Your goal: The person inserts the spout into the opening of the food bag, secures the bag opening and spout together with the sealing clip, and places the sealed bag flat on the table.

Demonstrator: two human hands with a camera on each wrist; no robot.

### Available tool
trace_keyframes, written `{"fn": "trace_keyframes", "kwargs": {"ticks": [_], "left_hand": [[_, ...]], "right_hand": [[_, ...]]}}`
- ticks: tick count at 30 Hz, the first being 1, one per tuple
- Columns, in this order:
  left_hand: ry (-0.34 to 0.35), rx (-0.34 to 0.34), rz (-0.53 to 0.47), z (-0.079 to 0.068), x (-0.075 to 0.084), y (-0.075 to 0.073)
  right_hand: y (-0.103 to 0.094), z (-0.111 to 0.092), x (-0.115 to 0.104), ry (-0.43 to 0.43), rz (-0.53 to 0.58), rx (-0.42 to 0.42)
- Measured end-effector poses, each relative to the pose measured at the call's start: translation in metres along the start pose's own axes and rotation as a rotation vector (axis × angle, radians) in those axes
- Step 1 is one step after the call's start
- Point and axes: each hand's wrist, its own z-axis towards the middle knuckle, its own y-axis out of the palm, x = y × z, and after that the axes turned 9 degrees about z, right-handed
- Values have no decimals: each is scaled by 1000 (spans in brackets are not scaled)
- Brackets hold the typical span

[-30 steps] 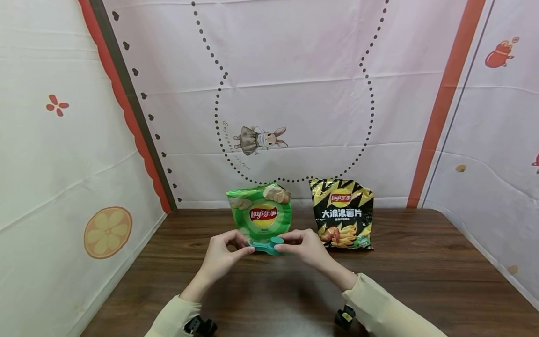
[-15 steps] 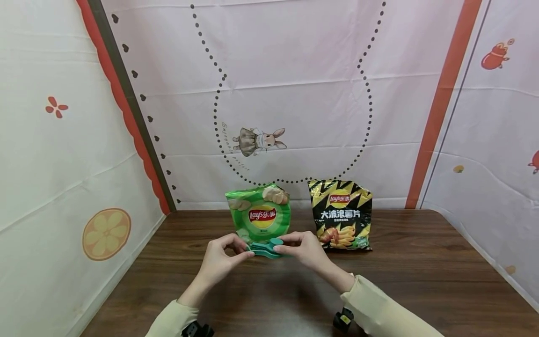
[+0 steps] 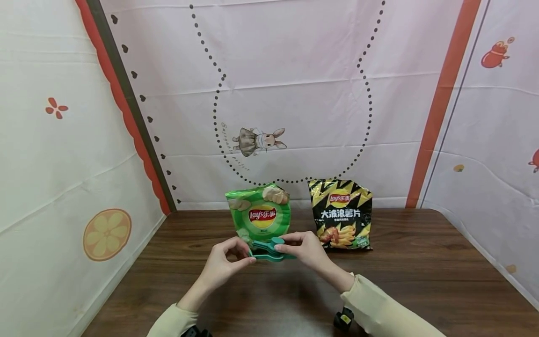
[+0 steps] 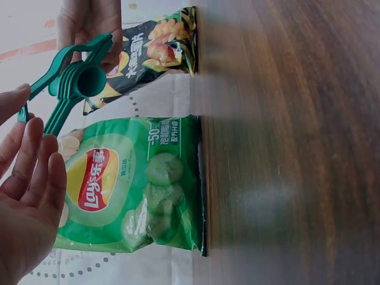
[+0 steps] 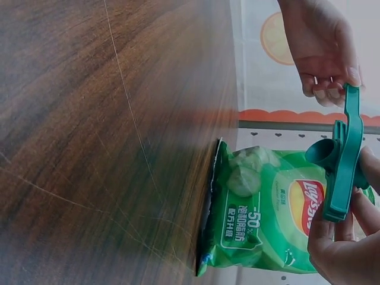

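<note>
Between the two hands, over the table, is a green plastic bag clip with a round pouring spout [image 3: 275, 242]. Its two long arms stand apart at the left end. My left hand [image 3: 227, 262] pinches the tip of the lower arm between thumb and index finger; its other fingers are loosely bent in the left wrist view. Thumb and fingers of my right hand [image 3: 309, 250] grip the hinge end beside the spout. Just behind the clip stands a green Lay's chip bag [image 3: 246, 220], its lower part overlapped by the clip and left fingers.
Right of the green bag, a black and yellow Lay's chip bag [image 3: 340, 214] stands upright near the back edge of the brown wooden table [image 3: 421, 271]. Printed cloth [image 3: 320, 117] hangs behind the table and along both sides.
The clip's two arms have swung apart, from nearly together to a clear gap. My left hand has dipped slightly with the lower arm; my right hand has barely moved, and the bags stay put.
</note>
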Motion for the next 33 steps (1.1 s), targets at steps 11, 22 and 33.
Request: {"fn": "trace_keyframes", "kwargs": {"ticks": [11,22,33], "left_hand": [[10,-58,-42,-1,-2,2],[28,-74,-70,-4,0,2],[-42,-96,-55,-3,-27,9]], "right_hand": [[1,-2,-1,24,-4,21],[2,3,8,25,1,28],[0,13,36,-9,13,-6]]}}
